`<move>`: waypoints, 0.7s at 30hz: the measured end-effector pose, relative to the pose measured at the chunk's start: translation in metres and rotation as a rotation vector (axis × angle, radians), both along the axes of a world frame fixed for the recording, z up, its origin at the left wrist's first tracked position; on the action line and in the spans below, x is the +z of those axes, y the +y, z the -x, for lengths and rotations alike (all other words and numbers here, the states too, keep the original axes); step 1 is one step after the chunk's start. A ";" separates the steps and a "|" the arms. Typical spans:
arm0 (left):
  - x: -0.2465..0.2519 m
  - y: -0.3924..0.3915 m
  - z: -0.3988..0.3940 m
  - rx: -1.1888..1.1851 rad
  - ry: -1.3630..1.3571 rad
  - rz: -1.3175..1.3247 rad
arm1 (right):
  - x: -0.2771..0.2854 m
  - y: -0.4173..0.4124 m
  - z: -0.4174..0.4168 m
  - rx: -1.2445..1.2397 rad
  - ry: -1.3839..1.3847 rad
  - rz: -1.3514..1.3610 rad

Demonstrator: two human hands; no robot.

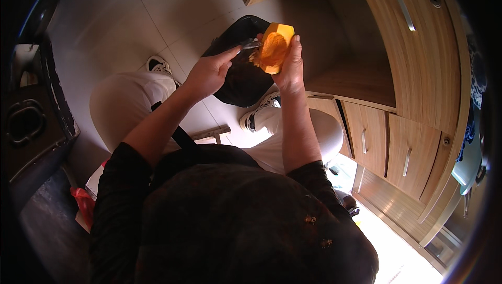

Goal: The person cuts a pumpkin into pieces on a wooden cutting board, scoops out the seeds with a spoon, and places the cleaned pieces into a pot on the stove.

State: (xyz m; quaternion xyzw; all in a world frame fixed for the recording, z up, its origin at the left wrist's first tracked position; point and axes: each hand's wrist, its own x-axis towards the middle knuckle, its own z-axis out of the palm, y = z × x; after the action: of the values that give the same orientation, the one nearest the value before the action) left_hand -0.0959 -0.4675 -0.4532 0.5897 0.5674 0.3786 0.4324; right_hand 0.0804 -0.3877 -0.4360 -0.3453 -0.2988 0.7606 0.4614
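Note:
My left hand (211, 73) grips a small metal utensil (251, 44), which looks like a spoon, its end at the edge of the hollow in a piece of pumpkin (274, 46). My right hand (291, 64) holds that piece from the right, thumb along its side, the orange hollow facing up and towards me. Stringy pulp with seeds (255, 58) hangs at the hollow's left rim. Below both hands, on the floor, stands a container lined with a black plastic bag (239, 84). My fingers partly hide the utensil's handle and the pumpkin's far side.
An open wooden cabinet (349, 76) stands to the right, with drawers (366, 137) below it. My knees and shoes flank the bag on the tiled floor (157, 21). A low wooden bar (210, 133) lies between my legs. Dark equipment (27, 123) is at the far left.

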 end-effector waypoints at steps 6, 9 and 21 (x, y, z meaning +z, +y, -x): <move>0.008 -0.006 -0.003 -0.116 0.116 0.009 | -0.009 0.006 -0.002 0.046 0.049 0.008; 0.016 -0.011 -0.005 -0.128 0.182 0.031 | -0.007 0.001 0.007 0.023 -0.019 -0.039; 0.006 -0.004 0.012 0.015 0.040 -0.031 | 0.001 0.006 0.006 0.052 -0.127 -0.155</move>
State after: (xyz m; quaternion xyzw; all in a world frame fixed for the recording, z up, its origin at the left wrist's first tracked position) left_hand -0.1082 -0.4711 -0.4475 0.5995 0.5745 0.3786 0.4089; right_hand 0.0742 -0.3820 -0.4351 -0.3483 -0.3944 0.7234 0.4470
